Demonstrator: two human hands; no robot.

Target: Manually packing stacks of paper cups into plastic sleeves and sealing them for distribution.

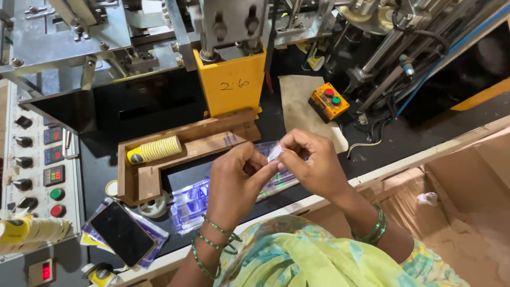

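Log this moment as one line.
left hand: pinching clear film | right hand: pinching same film | cup stack: lying in wooden tray | phone: face up

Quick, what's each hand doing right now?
Left hand: closed, pinching the clear plastic bag.
Right hand: closed, pinching the same bag.

A stack of paper cups (155, 149) lies in the wooden tray (139, 183), left of both hands.

The light is bright and even, with soft shadows under the yellow block (232, 85). Below it, clear plastic sleeves (194, 199) show glare. The edges bend slightly; the focus is sharp.
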